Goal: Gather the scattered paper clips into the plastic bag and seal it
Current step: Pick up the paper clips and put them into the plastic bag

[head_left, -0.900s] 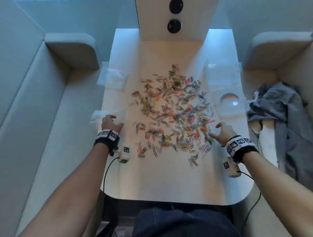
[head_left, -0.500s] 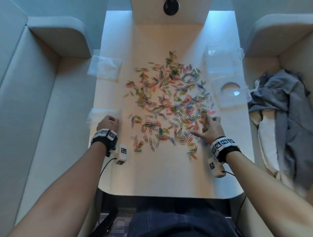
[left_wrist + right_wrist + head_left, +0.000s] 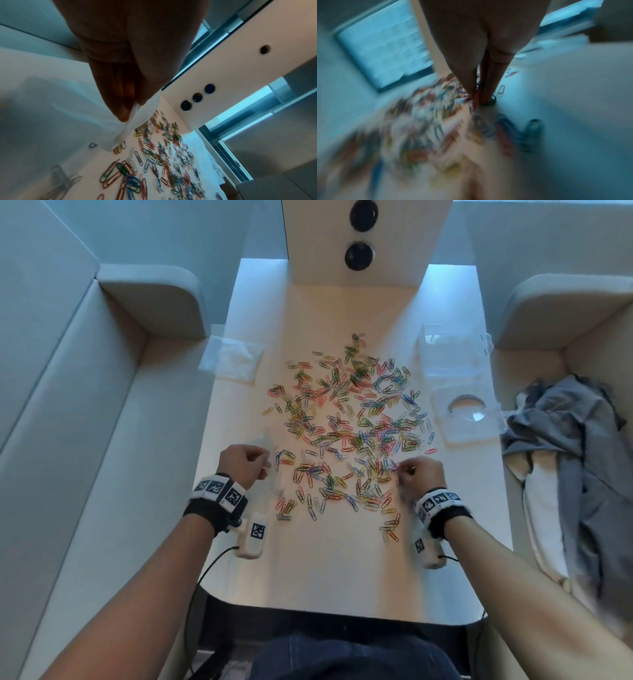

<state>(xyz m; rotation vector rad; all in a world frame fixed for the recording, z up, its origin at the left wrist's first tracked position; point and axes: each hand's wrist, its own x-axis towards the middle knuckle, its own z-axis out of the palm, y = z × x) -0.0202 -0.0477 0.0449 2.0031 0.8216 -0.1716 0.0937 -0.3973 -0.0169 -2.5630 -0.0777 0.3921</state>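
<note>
From the head, a white table (image 3: pixel 342 570) sits between two pale seats. Paper clips (image 3: pixel 352 433), too many to count, lie ahead of both hands. The left hand (image 3: pixel 241 462) pinches one plastic bag (image 3: pixel 270 474) at the pile's left edge.

The left wrist view shows fingers (image 3: pixel 120 105) squeezing the bag's rim.

The right wrist view is blurry. The right hand (image 3: pixel 481 81) pinches a few clips.

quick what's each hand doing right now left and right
Left hand: fingers pinch the edge of the clear plastic bag, held above the table.
Right hand: fingers pinch a few paper clips at the near right of the pile.
</note>
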